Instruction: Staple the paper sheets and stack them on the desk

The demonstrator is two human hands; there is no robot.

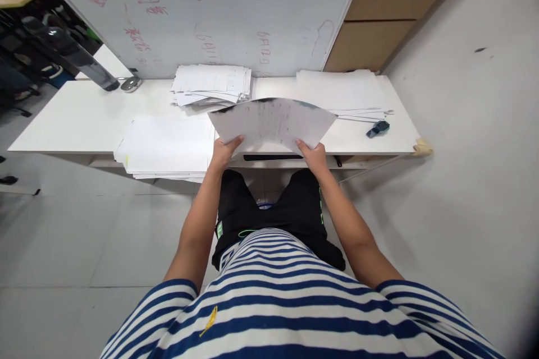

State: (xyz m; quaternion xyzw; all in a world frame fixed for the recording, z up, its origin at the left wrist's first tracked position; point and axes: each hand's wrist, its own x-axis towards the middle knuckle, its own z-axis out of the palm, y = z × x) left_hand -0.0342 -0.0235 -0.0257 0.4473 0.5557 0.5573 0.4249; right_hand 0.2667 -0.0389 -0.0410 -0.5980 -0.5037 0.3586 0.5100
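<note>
A sheet of paper (275, 123) with dark smudges and a dark far edge is held up and bowed over the front of the white desk. My left hand (225, 151) grips its near left corner, thumb on top. At the near right corner my right hand (314, 156) pinches it the same way; the fingers beneath are hidden. Whether it is one sheet or several I cannot tell. Beside my left hand lies a wide stack of white paper (168, 143), its near edge past the desk front. Behind the held sheet sits a messier paper pile (210, 87).
Another paper stack (345, 90) lies at the back right, near a dark wristwatch-like object (378, 129). A clear bottle (80, 56) and a computer mouse (131, 84) are at the back left. A whiteboard (236, 11) rises behind the desk (67, 123); a wall stands right.
</note>
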